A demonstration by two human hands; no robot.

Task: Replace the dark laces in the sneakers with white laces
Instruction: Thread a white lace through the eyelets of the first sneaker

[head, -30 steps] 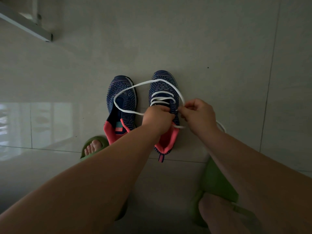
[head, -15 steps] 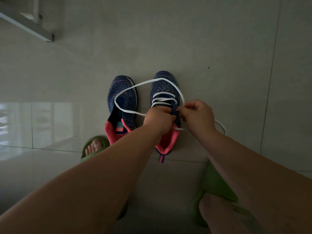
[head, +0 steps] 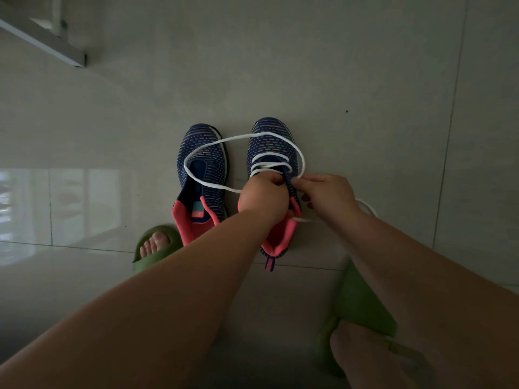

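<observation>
— How many sneakers were seen on the tiled floor (head: 365,80)?

— Two were counted, side by side, toes pointing away: the left sneaker (head: 202,175) with no lace threaded, and the right sneaker (head: 273,153) with three white rows crossed over its front.

— And the laces?

— One white lace (head: 207,143) was made out — a wide loop was thrown across both toes, and a tail (head: 366,204) was seen beyond the right wrist.

— The hands?

— Two. The left hand (head: 264,196) was curled on the right sneaker's upper; the right hand (head: 327,193) was pinched on the lace beside it. Two green slippers (head: 153,248) were worn.
</observation>
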